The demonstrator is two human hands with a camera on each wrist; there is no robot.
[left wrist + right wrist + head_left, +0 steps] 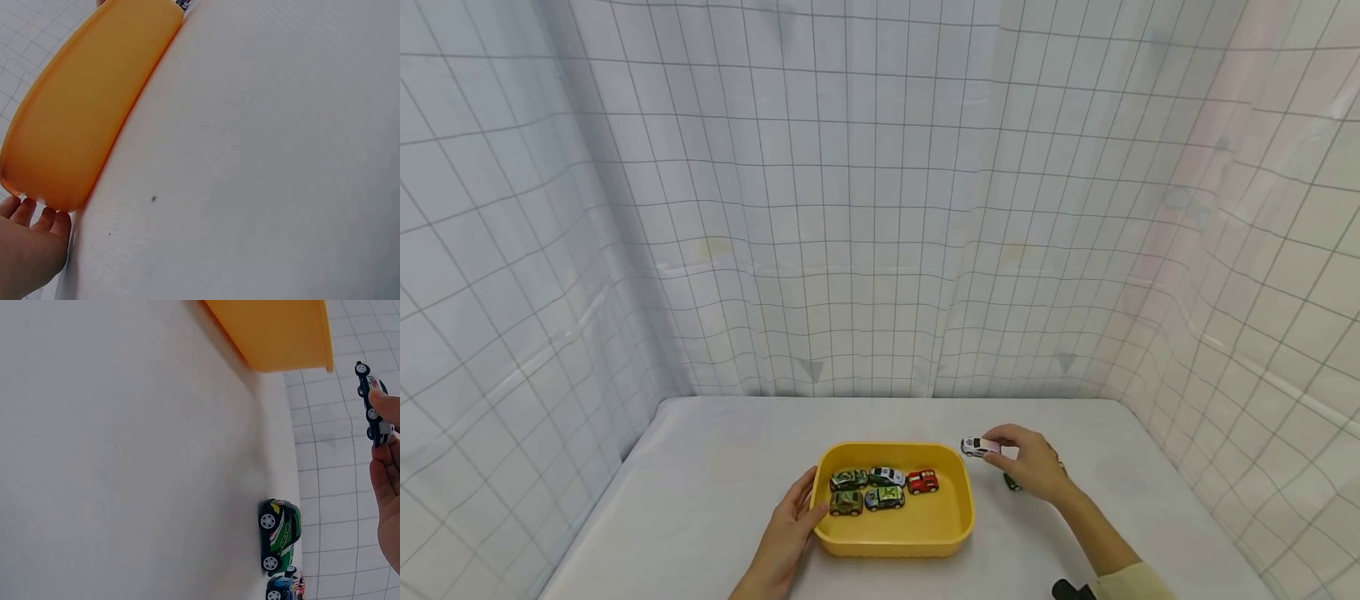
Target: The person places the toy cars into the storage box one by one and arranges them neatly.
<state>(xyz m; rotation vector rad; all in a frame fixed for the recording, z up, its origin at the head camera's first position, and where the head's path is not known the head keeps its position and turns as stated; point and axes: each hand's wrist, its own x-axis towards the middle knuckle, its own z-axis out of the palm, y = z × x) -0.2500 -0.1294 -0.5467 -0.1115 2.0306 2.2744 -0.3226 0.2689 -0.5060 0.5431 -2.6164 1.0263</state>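
Observation:
Between thumb and fingers my right hand [1033, 465] pinches a white toy car [976, 447], just off the bin's right rim. In the right wrist view that toy car [370, 403] is clear of the table, its wheels facing left. My left hand [786, 525] grips the left side of the yellow plastic bin [917, 550], thumb at the rim and fingertips against the outer wall. Inside the bin, grouped to the left, are several toy cars, among them a red one [922, 481], a white one [887, 476] and a camouflage one [846, 503].
A green toy car [281, 537] stands on the table right of the bin, mostly behind my right hand in the head view. Beside it is a blue and red toy car [285, 586]. White gridded curtains [880, 208] enclose the white table [715, 450] at the back and sides.

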